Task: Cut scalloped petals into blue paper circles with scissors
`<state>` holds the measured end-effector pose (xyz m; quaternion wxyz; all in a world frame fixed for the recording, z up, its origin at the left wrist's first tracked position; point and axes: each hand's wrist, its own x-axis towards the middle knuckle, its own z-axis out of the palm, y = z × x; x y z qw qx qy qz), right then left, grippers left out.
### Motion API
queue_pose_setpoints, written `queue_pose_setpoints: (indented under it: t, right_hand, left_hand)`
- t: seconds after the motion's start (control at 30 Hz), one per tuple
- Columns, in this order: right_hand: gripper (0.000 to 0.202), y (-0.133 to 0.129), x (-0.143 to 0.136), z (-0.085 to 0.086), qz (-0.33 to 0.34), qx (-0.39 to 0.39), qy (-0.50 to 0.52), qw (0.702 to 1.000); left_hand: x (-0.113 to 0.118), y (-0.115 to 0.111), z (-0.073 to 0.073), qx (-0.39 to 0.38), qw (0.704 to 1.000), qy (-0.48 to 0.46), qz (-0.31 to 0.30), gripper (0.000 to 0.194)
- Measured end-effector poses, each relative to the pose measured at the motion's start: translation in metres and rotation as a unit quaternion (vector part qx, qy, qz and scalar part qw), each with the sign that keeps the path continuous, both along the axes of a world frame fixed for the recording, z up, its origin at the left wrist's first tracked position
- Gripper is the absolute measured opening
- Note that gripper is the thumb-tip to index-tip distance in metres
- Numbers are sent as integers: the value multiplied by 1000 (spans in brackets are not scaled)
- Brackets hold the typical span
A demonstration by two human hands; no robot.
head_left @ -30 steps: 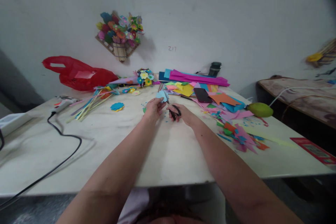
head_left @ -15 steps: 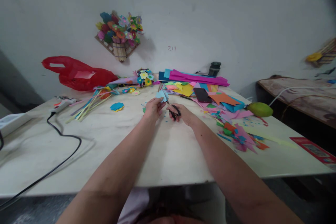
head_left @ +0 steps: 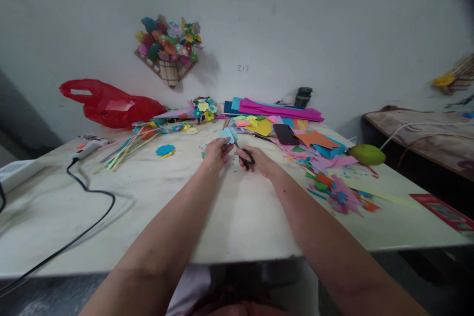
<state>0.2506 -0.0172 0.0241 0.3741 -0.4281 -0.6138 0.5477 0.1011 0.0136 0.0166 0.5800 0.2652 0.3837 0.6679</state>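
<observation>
One pale wall (head_left: 314, 34) stands behind everything, and against it sits the broad white desk (head_left: 240, 227), its near edge in front of the person. A red plastic bag (head_left: 111, 106) lies at the desk's far left, and a bouquet of colourful flowers (head_left: 166, 44) is mounted on the wall above and to the right of it. Long magenta sheets (head_left: 281, 110) lie along the back of the desk, right of centre. Toward the left edge is a white tool with a black cord (head_left: 91, 148).

Both hands meet near the middle of the desk. The left hand (head_left: 217, 152) has its grip pinched on a piece of light-blue paper; the right hand (head_left: 255, 155) has its grip wrapped around the black handles of the scissors (head_left: 247, 159). A dark phone (head_left: 285, 134) lies among paper pieces to the right.

The scissors' blades point away from the person and reach the right side of the light-blue paper (head_left: 228, 134), just beyond the left fingertips; whether they are closed on it cannot be told. A blue-and-yellow scalloped cutout (head_left: 165, 150) lies left of the hands. Smallest of all, tiny blue bits (head_left: 234, 172) dot the desk around the hands.
</observation>
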Motion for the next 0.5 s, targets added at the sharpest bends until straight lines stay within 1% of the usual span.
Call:
queue_pose_setpoints:
  t: [0.17, 0.3, 0.5]
  right_hand:
    - [21, 1, 0, -2, 1, 4, 7, 1000]
    - [22, 1, -1, -2, -1, 5, 9, 1000]
    - [20, 1, -1, -2, -2, 10, 10, 1000]
  left_hand:
    - [0, 0, 0, 0, 1000, -1, 1, 24]
    - [0, -1, 1, -4, 1000, 6, 2, 22]
    - [2, -3, 3, -32, 999, 4, 0, 21]
